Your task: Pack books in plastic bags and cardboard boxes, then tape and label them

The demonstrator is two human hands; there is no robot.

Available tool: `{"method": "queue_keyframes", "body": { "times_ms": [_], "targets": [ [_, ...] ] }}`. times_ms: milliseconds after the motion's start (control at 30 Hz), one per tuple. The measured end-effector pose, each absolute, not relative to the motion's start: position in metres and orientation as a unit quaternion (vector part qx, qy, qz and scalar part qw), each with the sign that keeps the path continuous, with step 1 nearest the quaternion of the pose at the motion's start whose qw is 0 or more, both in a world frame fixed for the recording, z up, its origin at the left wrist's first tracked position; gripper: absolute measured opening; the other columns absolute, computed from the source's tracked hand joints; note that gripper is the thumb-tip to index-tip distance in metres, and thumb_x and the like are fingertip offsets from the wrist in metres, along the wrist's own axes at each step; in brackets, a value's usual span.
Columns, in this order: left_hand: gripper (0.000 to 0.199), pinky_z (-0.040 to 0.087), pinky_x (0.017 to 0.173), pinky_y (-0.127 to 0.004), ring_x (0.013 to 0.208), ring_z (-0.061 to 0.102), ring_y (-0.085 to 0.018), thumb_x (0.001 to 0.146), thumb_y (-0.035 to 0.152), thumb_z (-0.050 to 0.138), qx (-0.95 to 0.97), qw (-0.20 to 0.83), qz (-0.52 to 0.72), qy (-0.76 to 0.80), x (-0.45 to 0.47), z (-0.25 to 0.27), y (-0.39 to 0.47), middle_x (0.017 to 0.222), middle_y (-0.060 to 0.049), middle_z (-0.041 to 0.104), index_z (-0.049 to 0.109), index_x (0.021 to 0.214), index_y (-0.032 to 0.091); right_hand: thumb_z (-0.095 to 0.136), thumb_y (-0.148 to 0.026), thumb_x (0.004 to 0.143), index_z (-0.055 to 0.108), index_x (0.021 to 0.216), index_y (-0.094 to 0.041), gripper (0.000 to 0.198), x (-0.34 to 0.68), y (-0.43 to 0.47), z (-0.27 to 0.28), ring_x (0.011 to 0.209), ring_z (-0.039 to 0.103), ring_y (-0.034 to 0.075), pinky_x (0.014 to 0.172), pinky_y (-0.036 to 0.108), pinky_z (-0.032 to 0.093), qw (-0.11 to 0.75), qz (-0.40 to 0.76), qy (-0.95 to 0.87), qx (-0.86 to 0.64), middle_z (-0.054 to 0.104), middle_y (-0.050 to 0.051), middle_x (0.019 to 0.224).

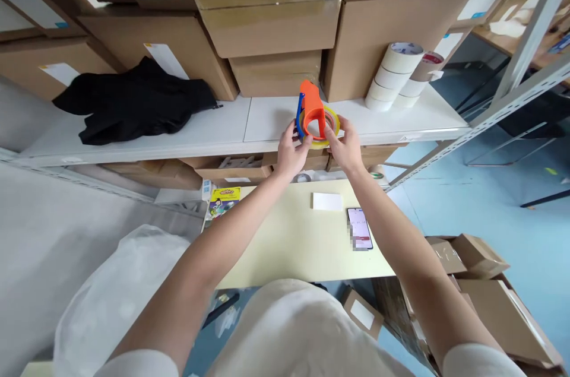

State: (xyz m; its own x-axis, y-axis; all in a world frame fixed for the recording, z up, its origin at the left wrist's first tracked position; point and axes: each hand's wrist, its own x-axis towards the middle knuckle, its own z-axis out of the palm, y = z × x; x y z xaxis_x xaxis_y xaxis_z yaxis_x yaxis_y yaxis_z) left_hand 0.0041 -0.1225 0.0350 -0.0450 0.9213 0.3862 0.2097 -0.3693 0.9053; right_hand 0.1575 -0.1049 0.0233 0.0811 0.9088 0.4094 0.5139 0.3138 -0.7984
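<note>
Both arms reach forward to a tape dispenser [312,105] with an orange body, a blue part on its left side and a yellow-edged roll of tape at its right. My left hand [293,151] grips its lower left side. On the lower right, my right hand [345,144] has its thumb and fingers closed on it. The dispenser is at the front edge of a white shelf [267,122]; whether it rests there or is lifted I cannot tell.
Black cloth [142,101] lies left on the shelf, stacked tape rolls [392,77] stand right. Cardboard boxes [276,27] line the back. Below, a cream table [285,240] bears a phone [360,228], a white card [327,202] and a yellow booklet [224,200]. Boxes [494,311] lie at lower right.
</note>
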Motion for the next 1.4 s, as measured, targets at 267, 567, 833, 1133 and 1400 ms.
{"method": "queue_keyframes", "body": {
  "times_ms": [267,567,833,1133,1400],
  "targets": [
    [0.065,0.053,0.089,-0.039,0.113,0.055,-0.024,0.075,0.037,0.070,0.515,0.527,0.466,0.490,-0.005,-0.071,-0.260,0.131,-0.013,0.051,0.045,0.132,0.022,0.050,-0.051,0.085,0.042,0.136,-0.018,0.061,0.178,-0.256,-0.065,0.084,0.062,0.021,0.071,0.036,0.054,0.408,0.292,-0.618,-0.605,0.053,0.017,0.128],
    [0.053,0.048,0.094,-0.041,0.106,0.062,-0.024,0.062,0.011,0.075,0.364,0.684,0.296,0.559,-0.002,-0.184,-0.310,0.115,-0.013,0.065,0.056,0.111,0.015,0.049,-0.039,0.083,0.045,0.128,-0.016,0.050,0.187,-0.334,-0.206,0.087,0.065,0.022,0.079,0.040,0.052,0.260,0.358,-0.581,-0.683,0.059,0.015,0.122],
    [0.051,0.050,0.087,-0.035,0.094,0.065,-0.020,0.062,0.008,0.072,0.359,0.686,0.253,0.581,0.006,-0.205,-0.316,0.110,-0.010,0.066,0.058,0.110,0.016,0.055,-0.034,0.080,0.046,0.125,-0.017,0.049,0.188,-0.341,-0.247,0.100,0.062,0.024,0.082,0.039,0.052,0.243,0.374,-0.552,-0.704,0.058,0.014,0.118],
    [0.053,0.049,0.089,-0.033,0.093,0.064,-0.019,0.060,0.004,0.069,0.377,0.693,0.230,0.570,0.013,-0.219,-0.311,0.104,-0.006,0.068,0.061,0.111,0.018,0.053,-0.033,0.082,0.042,0.132,-0.013,0.055,0.188,-0.341,-0.256,0.114,0.056,0.026,0.095,0.041,0.046,0.202,0.384,-0.519,-0.737,0.053,0.018,0.124],
    [0.047,0.048,0.093,-0.034,0.102,0.063,-0.020,0.067,0.006,0.062,0.368,0.720,0.220,0.546,0.013,-0.217,-0.314,0.109,-0.007,0.068,0.060,0.112,0.018,0.049,-0.034,0.084,0.038,0.137,-0.012,0.059,0.190,-0.344,-0.258,0.125,0.048,0.028,0.103,0.042,0.039,0.175,0.382,-0.525,-0.740,0.050,0.019,0.131]
  ]
}}
